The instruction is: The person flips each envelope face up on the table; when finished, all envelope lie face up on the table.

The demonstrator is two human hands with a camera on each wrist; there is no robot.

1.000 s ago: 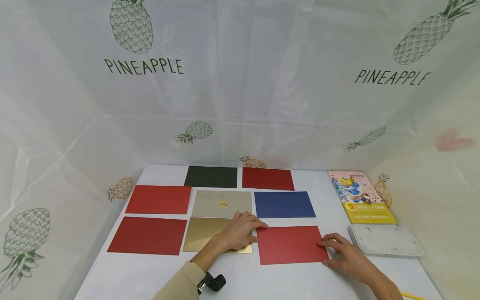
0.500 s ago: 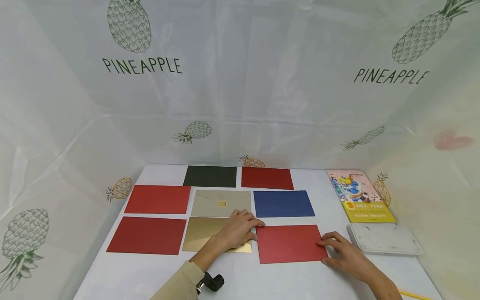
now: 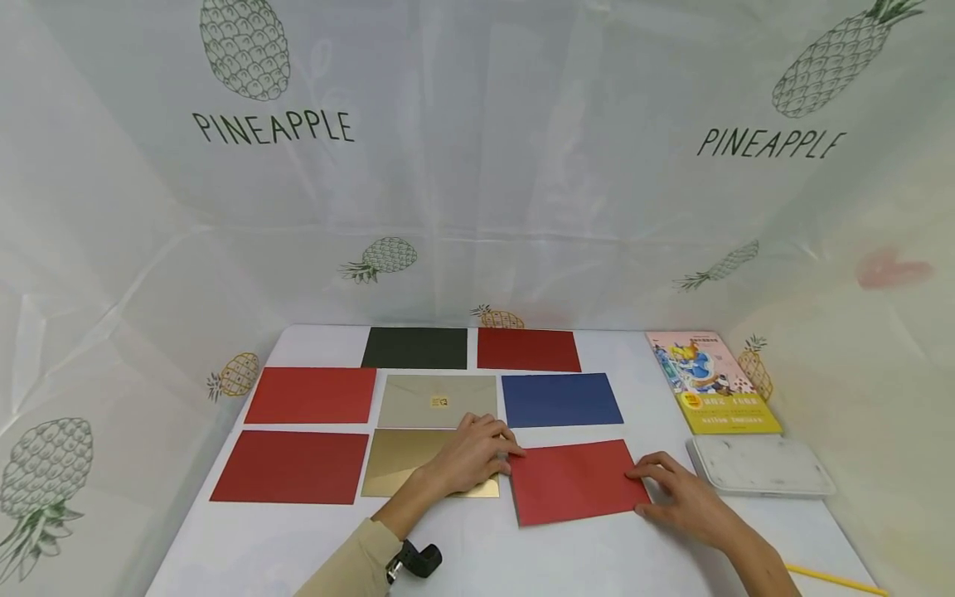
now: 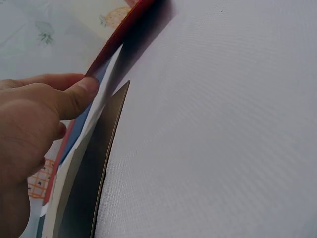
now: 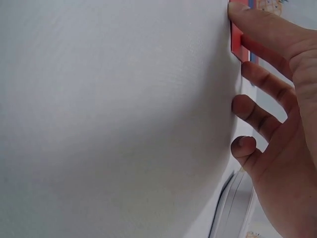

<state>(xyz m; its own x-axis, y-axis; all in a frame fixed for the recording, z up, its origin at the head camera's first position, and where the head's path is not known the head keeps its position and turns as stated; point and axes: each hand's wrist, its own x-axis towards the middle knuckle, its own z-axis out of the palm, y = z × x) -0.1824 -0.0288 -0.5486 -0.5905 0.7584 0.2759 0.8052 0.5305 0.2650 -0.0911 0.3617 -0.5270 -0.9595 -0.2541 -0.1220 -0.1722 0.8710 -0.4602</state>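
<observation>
A red envelope lies at the front right of the laid-out rectangles, its left side raised slightly off the table. My left hand reaches over the gold envelope and pinches the red one's left edge. In the left wrist view, thumb and fingers meet at its corner, which stands above the white surface. My right hand pinches the right edge between thumb and index finger. The right wrist view shows the other fingers loosely bent beside the red edge.
Further envelopes or cards lie in rows: dark green, dark red, blue, beige with a gold sticker, and two red ones at left. A book, a white flat case and a yellow stick are at right.
The red envelope has tilted and turned a little in both hands, its left side rising and its right side shifting slightly back. The head view has drifted slightly.
</observation>
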